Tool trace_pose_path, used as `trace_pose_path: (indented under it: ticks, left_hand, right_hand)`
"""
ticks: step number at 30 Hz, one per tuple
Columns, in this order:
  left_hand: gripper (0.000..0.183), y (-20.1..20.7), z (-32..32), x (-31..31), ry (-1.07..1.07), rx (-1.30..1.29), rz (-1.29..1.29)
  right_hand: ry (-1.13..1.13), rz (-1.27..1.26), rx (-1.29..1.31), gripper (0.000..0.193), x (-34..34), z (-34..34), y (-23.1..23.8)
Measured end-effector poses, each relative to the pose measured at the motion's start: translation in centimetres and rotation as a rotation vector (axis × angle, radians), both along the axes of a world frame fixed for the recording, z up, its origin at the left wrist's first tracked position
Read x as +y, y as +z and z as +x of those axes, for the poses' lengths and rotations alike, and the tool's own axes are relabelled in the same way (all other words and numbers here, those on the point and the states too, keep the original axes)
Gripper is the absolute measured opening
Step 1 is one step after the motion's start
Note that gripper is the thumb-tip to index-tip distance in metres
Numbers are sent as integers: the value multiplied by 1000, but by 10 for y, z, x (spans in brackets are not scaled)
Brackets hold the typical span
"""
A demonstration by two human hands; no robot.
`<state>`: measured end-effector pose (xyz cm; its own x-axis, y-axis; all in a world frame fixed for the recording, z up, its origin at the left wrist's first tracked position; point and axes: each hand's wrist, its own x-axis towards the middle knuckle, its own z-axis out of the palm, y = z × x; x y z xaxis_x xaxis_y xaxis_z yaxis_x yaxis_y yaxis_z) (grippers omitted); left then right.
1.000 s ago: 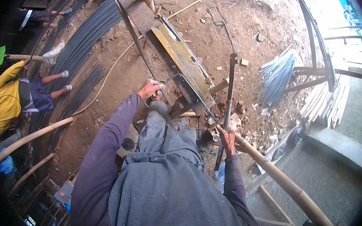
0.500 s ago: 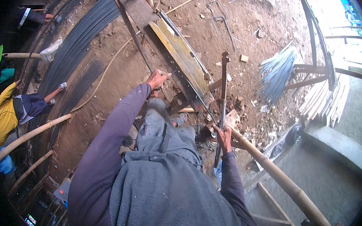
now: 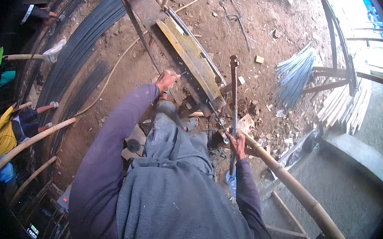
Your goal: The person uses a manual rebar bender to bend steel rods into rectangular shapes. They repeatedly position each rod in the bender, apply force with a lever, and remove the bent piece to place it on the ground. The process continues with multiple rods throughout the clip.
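Note:
My left hand (image 3: 166, 80) is closed at the near edge of a long wooden bench (image 3: 173, 50), its fingers pinching a thin steel rod whose grey tip pokes out past them. Further right, my right hand (image 3: 237, 146) wraps round a long, dark steel bar (image 3: 235, 89) with a notched far end. This bar stands off the bench's right end. A thin dark rod (image 3: 216, 116) runs from the bench end toward my right fingers; where it ends there is hidden. On the bench lies a worn yellow plank (image 3: 188, 56).
Bundles of thin steel rods lie at left (image 3: 83, 39) and right (image 3: 291, 80). A bamboo pole (image 3: 294, 186) slants past my right arm; another pole (image 3: 34, 145) crosses the left. A person in yellow (image 3: 5, 132) crouches far left. Bent rods (image 3: 233, 17) lie on the dirt.
My left hand has shifted slightly up, and a rod tip now shows beyond its fingers. The notched end of the bar has swung a little left. The person in yellow has moved slightly.

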<state>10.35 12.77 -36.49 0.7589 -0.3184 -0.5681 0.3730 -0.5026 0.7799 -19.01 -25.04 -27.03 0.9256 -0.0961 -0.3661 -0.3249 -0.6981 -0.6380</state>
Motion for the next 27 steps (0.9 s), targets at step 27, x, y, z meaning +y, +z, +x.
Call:
trace_pose_path:
  ticks: [27]
  left_hand:
    - [42,30,32,-5,-65,373,51]
  right_hand:
    - [-204,46,55,36,4,-2,-1]
